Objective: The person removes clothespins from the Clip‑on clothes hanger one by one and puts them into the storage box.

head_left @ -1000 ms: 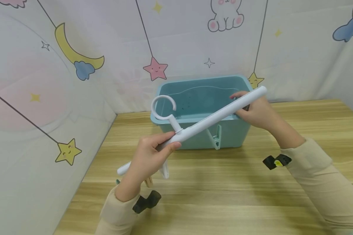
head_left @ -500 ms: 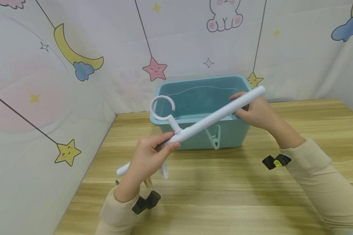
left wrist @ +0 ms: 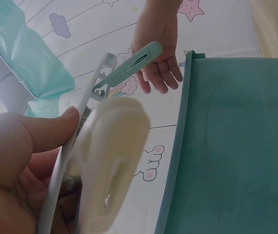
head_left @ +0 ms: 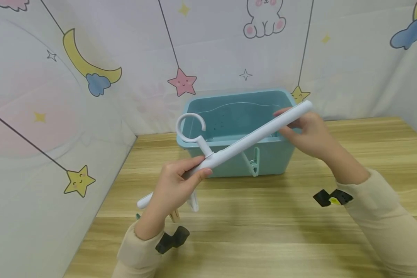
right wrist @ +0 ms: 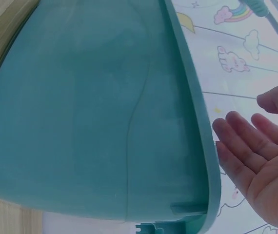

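A white hanger bar (head_left: 243, 143) with a round hook (head_left: 190, 129) slants across in front of a teal plastic tub (head_left: 236, 116). My left hand (head_left: 178, 181) grips the bar just below the hook. Its lower end sticks out past my wrist. My right hand (head_left: 307, 133) is at the bar's upper end, fingers nearly straight (right wrist: 256, 151), touching it without curling round it. A teal clip (head_left: 253, 162) hangs from the middle of the bar. A white clip (left wrist: 109, 161) and a wood-coloured clip (head_left: 175, 214) hang by my left hand.
The tub (right wrist: 105, 122) stands on a wooden table (head_left: 264, 231) against a printed cloth backdrop (head_left: 90, 77) that closes off the back and the left side. Nothing shows inside the tub.
The fingers of my right hand have straightened along the bar's end, and that wrist has dropped slightly to the right. The bar and my left hand have barely moved.
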Demonstrator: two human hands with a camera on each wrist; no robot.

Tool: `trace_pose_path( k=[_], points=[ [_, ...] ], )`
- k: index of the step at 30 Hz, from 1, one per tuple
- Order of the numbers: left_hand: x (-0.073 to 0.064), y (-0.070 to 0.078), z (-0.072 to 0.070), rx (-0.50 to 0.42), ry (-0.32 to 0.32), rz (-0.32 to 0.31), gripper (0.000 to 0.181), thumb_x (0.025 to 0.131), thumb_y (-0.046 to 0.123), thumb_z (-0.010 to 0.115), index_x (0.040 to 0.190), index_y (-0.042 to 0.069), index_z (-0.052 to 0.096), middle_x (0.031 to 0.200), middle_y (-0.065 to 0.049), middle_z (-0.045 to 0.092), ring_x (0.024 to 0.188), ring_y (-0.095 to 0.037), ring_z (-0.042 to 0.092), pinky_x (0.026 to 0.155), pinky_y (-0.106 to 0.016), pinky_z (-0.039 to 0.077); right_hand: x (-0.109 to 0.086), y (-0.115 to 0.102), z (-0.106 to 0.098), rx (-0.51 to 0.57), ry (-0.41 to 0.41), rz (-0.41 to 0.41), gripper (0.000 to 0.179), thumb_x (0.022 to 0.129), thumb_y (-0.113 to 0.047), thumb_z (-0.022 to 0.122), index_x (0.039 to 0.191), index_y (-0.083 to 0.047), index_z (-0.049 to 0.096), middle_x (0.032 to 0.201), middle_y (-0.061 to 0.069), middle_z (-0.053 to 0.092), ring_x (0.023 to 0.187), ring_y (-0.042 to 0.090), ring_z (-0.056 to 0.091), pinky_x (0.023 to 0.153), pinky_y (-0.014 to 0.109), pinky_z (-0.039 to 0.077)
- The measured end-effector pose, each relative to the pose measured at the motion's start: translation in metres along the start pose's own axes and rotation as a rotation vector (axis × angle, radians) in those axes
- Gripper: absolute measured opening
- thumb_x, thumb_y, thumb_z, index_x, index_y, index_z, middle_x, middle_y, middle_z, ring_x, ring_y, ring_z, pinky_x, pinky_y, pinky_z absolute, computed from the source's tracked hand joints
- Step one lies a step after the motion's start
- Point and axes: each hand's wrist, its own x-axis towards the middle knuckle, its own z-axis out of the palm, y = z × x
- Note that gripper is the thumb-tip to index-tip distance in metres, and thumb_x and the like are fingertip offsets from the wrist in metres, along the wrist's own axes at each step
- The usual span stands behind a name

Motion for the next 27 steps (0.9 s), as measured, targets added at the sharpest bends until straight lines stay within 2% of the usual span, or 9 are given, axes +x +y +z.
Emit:
trace_pose_path(
  k=[3,7,10,15,22,27],
  points=[
    [0.000,0.000,0.000,-0.004,0.001,0.006,0.032,0.080,0.003,0.076,0.109,-0.007,0.070,0.092,-0.015,0.072,0.066,-0.012,0.061,0.058,-0.023,0.053,-0.004,-0.004,-0.002,0.032,0.000,-0.019,0.028,0.090,0.001,0.062,0.118,0.004,0.064,0.115,0.020,0.065,0.093,-0.011,0.058,0.078,0.009,0.047],
    [0.001,0.001,0.000,-0.012,0.000,0.005,0.031,0.080,0.003,0.076,0.109,-0.007,0.070,0.091,-0.015,0.073,0.066,-0.011,0.060,0.058,-0.023,0.053,-0.010,-0.008,-0.003,0.064,-0.007,-0.024,0.024,0.091,-0.001,0.064,0.114,0.003,0.065,0.105,-0.002,0.069,0.093,-0.007,0.061,0.081,0.011,0.047],
    [0.001,0.001,0.000,-0.013,0.000,0.006,0.031,0.081,0.003,0.076,0.109,-0.007,0.070,0.090,-0.014,0.072,0.065,-0.010,0.059,0.057,-0.024,0.052,-0.015,-0.012,-0.004,0.083,-0.014,-0.009,0.021,0.092,-0.003,0.063,0.112,0.001,0.062,0.099,-0.011,0.068,0.092,-0.002,0.063,0.081,0.011,0.048],
    [0.001,0.000,0.001,-0.014,0.001,0.016,0.030,0.081,0.002,0.076,0.109,-0.007,0.070,0.088,-0.013,0.072,0.064,-0.009,0.058,0.056,-0.024,0.051,-0.022,-0.019,-0.003,0.169,-0.015,-0.029,0.017,0.092,-0.001,0.060,0.109,0.002,0.061,0.097,-0.006,0.070,0.091,0.007,0.065,0.079,0.014,0.049],
    [0.001,-0.001,0.002,-0.014,0.003,0.032,0.030,0.080,0.001,0.076,0.108,-0.007,0.070,0.087,-0.014,0.072,0.065,-0.009,0.058,0.056,-0.024,0.052,-0.028,-0.024,0.001,0.283,-0.020,-0.096,0.015,0.091,0.005,0.059,0.105,0.006,0.063,0.098,0.001,0.070,0.090,0.009,0.065,0.073,0.016,0.050],
    [0.001,-0.001,0.002,-0.012,0.004,0.031,0.030,0.080,0.002,0.076,0.108,-0.007,0.070,0.088,-0.014,0.072,0.065,-0.009,0.059,0.057,-0.024,0.052,-0.030,-0.026,0.009,0.405,-0.027,-0.123,0.020,0.087,0.015,0.057,0.106,0.012,0.060,0.097,0.002,0.070,0.091,0.011,0.066,0.076,0.017,0.050]
  ],
)
